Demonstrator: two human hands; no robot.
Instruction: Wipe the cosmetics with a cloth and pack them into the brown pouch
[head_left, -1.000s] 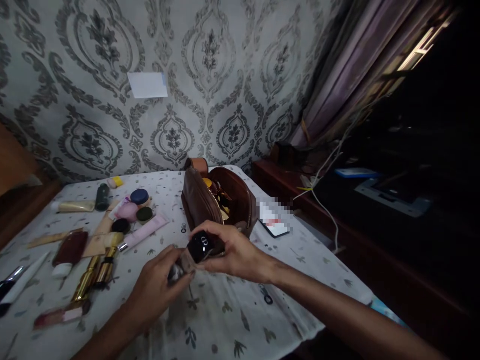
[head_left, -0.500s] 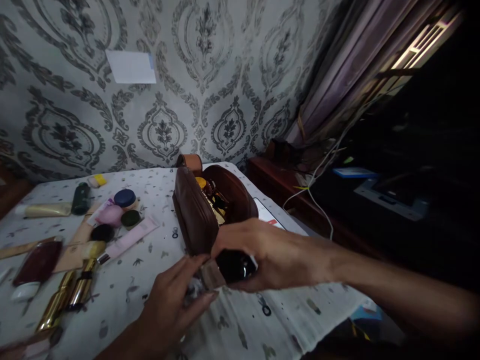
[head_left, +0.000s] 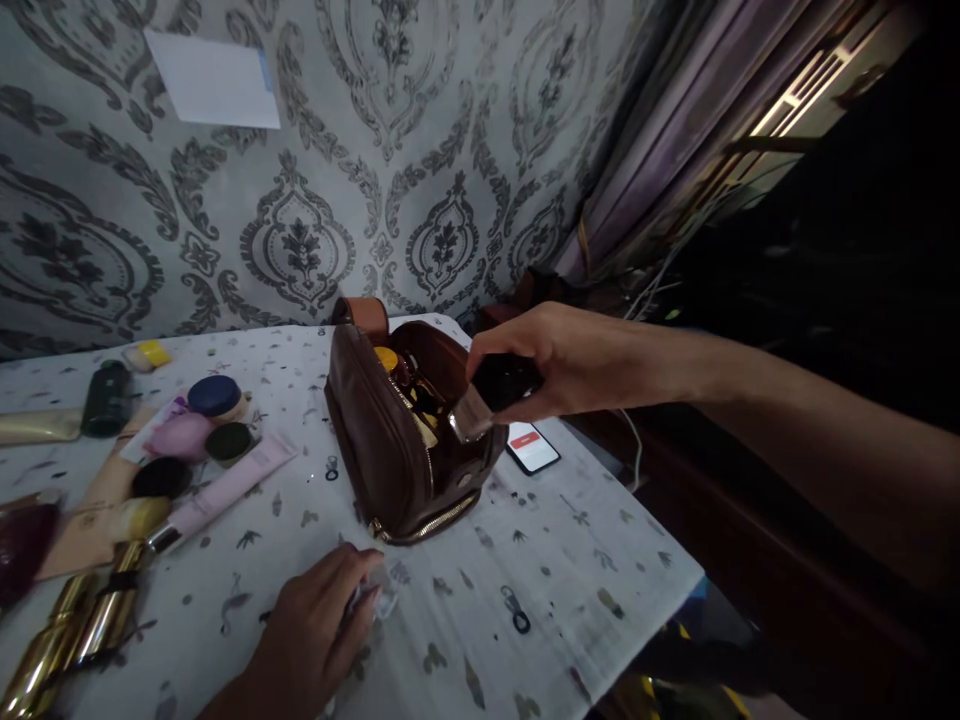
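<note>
My right hand (head_left: pixel 559 355) is closed around a small bottle with a black cap (head_left: pixel 506 378) and a clear, squarish body. It holds the bottle tilted over the open mouth of a brown toiletry bag (head_left: pixel 375 430), clear end down to the left. Inside the bag, a yellow-topped item (head_left: pixel 386 359) shows among several small things. In front of the bag, my left hand (head_left: pixel 315 615) pinches a small clear, crumpled-looking piece (head_left: pixel 385 597) low over the cloth; its kind is unclear.
Cosmetics cover the table's left side: a pink tube (head_left: pixel 232 490), a blue-lidded jar (head_left: pixel 215 398), a dark green bottle (head_left: pixel 106 400) and gold tubes (head_left: pixel 109 610). A phone (head_left: pixel 534 448) lies right of the bag, near the edge of the patterned cloth (head_left: pixel 585 560).
My right hand has moved up and away from my left hand, carrying the bottle over the bag's opening. The left hand keeps the clear piece. The view has shifted a little.
</note>
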